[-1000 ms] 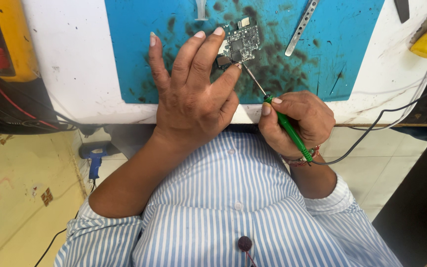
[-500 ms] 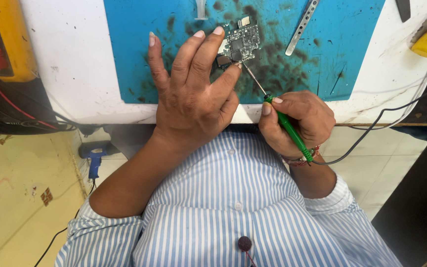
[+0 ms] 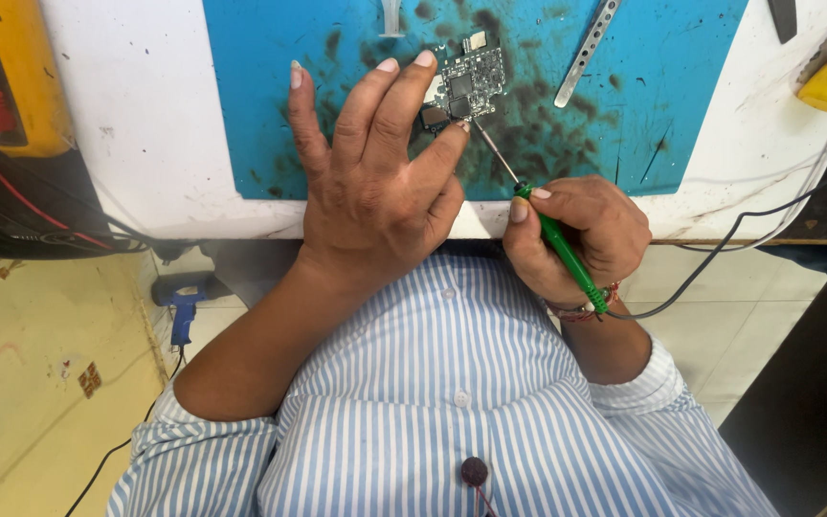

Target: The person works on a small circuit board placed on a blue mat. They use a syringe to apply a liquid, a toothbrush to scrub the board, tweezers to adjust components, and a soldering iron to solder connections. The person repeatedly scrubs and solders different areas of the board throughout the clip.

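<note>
This is a small electronics repair workshop. A white bench (image 3: 145, 144) carries a blue work mat (image 3: 681, 86), badly blackened with scorch and flux stains. On the mat lies a bare circuit board (image 3: 471, 81) with chips showing, and a green soldering iron (image 3: 557, 239) with a black cord touches its edge. A metal strip (image 3: 586, 53) lies on the mat nearby. A yellow meter (image 3: 11, 77) with red leads sits at one end of the bench, and a blue glue gun (image 3: 182, 306) lies on the tiled floor (image 3: 758, 316) below.
</note>
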